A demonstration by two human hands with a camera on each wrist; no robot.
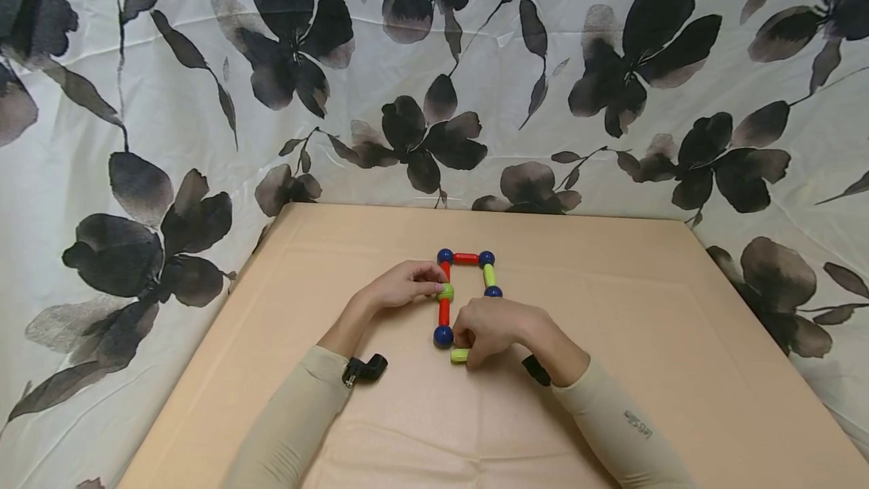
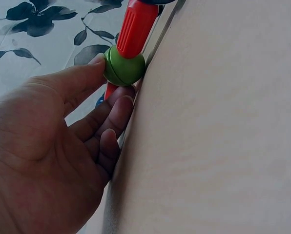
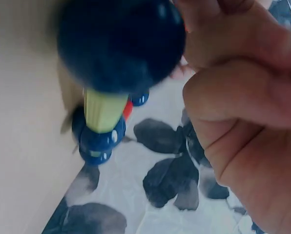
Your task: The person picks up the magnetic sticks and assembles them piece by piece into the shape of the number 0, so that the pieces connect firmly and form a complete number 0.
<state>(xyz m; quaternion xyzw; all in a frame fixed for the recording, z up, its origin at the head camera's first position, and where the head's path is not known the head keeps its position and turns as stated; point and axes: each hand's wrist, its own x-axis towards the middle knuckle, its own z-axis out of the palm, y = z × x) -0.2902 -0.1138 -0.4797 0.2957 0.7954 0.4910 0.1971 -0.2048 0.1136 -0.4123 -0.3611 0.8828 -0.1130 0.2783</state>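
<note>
A partial frame of magnetic rods and balls lies on the table. Its left side has a green ball (image 1: 444, 292) between two red rods (image 1: 444, 313), with a blue ball (image 1: 443, 336) at the near end. My left hand (image 1: 400, 284) pinches the green ball between thumb and fingertips, as the left wrist view shows. My right hand (image 1: 498, 327) is curled over the frame's near right part, gripping a yellow-green rod (image 1: 459, 355) whose end sticks out beside the near blue ball. Close by the right fingers, a large blurred blue ball (image 3: 121, 46) fills the right wrist view's top.
Across the far end, a red rod (image 1: 465, 259) joins two blue balls (image 1: 486, 259). Another yellow-green rod (image 1: 490, 275) runs down to a blue ball (image 1: 493, 292) just beyond the right hand. The tan tabletop (image 1: 326, 247) ends at a floral cloth (image 1: 516, 96) behind.
</note>
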